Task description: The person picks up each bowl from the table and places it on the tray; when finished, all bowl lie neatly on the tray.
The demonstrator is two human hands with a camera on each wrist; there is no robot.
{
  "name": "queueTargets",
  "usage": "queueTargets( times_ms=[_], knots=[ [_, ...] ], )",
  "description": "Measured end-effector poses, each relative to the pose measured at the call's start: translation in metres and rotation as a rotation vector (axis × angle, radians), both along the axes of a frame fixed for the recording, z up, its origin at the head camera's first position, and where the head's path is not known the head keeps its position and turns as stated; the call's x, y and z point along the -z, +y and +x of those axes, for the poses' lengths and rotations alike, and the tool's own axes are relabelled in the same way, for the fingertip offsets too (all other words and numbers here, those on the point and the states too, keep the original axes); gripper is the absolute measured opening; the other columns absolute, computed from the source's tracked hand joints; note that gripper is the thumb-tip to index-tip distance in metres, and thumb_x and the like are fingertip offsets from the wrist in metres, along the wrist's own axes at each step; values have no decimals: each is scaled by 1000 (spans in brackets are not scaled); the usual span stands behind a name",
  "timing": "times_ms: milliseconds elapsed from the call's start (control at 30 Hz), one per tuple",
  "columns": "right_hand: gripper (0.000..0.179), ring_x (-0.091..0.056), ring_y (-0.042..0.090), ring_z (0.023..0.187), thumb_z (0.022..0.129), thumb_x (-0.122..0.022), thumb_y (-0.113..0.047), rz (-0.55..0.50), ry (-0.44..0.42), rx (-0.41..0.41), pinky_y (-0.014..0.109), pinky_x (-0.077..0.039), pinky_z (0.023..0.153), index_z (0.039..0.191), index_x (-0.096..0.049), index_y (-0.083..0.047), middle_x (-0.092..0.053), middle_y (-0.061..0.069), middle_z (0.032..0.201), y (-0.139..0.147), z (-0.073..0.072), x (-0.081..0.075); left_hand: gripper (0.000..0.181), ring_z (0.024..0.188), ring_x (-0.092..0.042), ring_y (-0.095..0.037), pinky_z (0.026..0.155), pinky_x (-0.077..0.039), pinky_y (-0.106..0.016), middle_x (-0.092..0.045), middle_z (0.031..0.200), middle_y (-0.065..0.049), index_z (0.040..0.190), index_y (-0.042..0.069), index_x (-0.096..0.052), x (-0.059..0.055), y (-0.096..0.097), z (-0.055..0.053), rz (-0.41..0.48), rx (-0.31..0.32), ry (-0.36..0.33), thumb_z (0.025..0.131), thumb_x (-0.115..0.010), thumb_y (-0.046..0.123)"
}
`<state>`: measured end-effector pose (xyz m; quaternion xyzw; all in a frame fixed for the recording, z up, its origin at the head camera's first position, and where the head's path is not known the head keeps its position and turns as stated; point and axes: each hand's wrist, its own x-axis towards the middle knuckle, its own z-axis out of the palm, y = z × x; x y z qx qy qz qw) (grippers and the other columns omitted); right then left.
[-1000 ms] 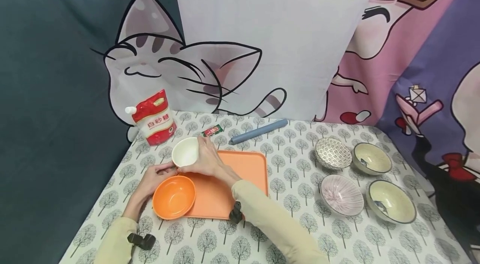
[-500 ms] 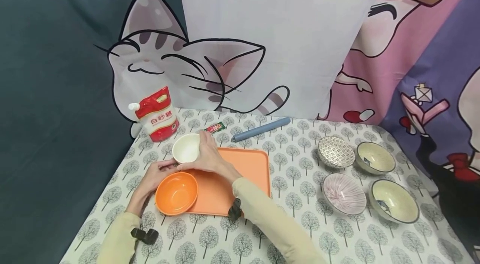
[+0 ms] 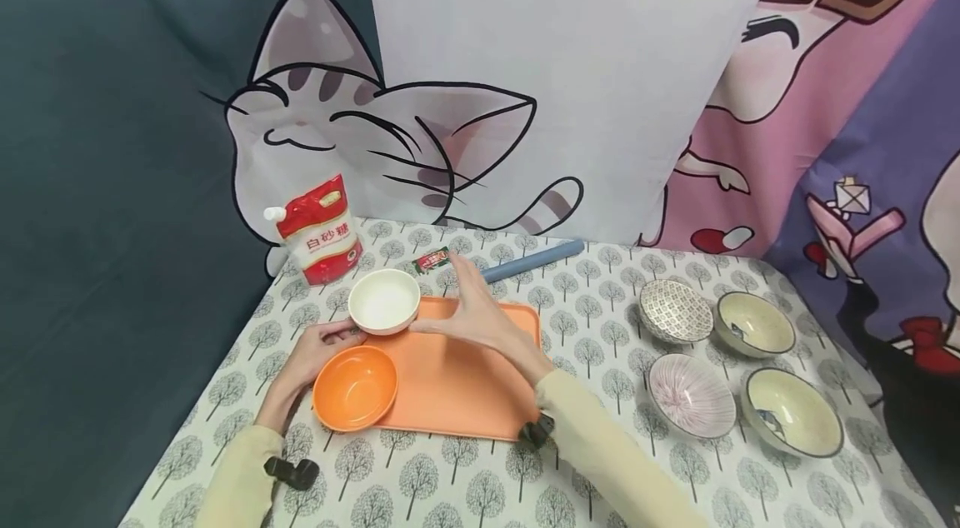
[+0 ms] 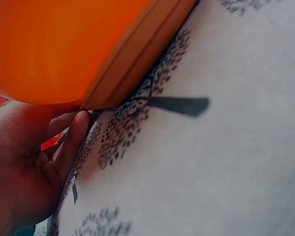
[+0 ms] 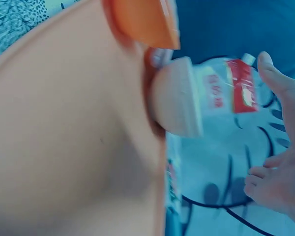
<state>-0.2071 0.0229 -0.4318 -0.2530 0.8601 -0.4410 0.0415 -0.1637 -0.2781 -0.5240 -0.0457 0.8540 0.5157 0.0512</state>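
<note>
A white bowl rests on the back left part of the orange tray. In front of it an orange bowl sits on the tray's left side, partly past its edge. My left hand is at the tray's left edge between the two bowls; in the left wrist view its thumb and finger pinch the rim close under the orange bowl. My right hand hovers over the tray, to the right of the white bowl, thumb and fingers spread apart and holding nothing.
A red and white sugar pouch stands at the back left. Behind the tray lie a small red and green packet and a blue-grey rod. Several patterned bowls are grouped on the right of the table.
My right hand has let go of the white bowl and moved away to the right, its fingers spreading. The white bowl now stands on the tray. My left hand has stayed at the tray's edge.
</note>
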Motion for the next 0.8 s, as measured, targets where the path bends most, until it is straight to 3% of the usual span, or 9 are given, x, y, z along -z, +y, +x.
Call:
queueTargets(
  times_ms=[133, 333, 467, 600, 800],
  knots=[
    [131, -14, 25, 157, 65, -84, -71, 81, -40, 80, 66, -21, 117, 164, -9, -29, -10, 2, 171, 34, 17, -13, 53, 75, -60, -12, 65, -51, -25, -67, 91, -8, 136, -3, -62, 1, 5, -3, 14, 19, -6, 95, -73, 29],
    [128, -18, 29, 156, 68, -88, -60, 116, 27, 120, 68, -23, 116, 164, -11, -23, -13, 5, 170, 78, 34, -24, 55, 76, -59, -14, 67, -51, -25, -65, 92, -9, 135, -2, -62, 1, 8, -6, 1, 6, -12, 93, -75, 31],
    [124, -21, 33, 155, 70, -87, -60, 119, 51, 163, 70, -25, 114, 164, -14, -24, -16, 7, 170, 105, 46, -24, 57, 76, -59, -13, 68, -51, -24, -64, 95, -12, 136, -5, -61, -2, 6, -4, 10, -2, -1, 92, -76, 28],
    [116, -26, 36, 153, 74, -87, -52, 58, 39, 211, 73, -26, 111, 163, -20, -22, -25, 8, 167, 135, 64, -21, 58, 79, -60, -11, 70, -52, -22, -65, 98, -15, 137, -8, -59, -2, 5, -1, 13, -9, 10, 93, -76, 27],
    [111, -29, 41, 149, 74, -89, -43, 43, 46, 335, 77, -24, 109, 162, -25, -19, -31, 9, 165, 184, 87, -16, 57, 80, -64, -10, 72, -54, -22, -67, 98, -15, 136, -7, -59, -1, 3, 2, 8, -18, 27, 92, -76, 25]
  ],
)
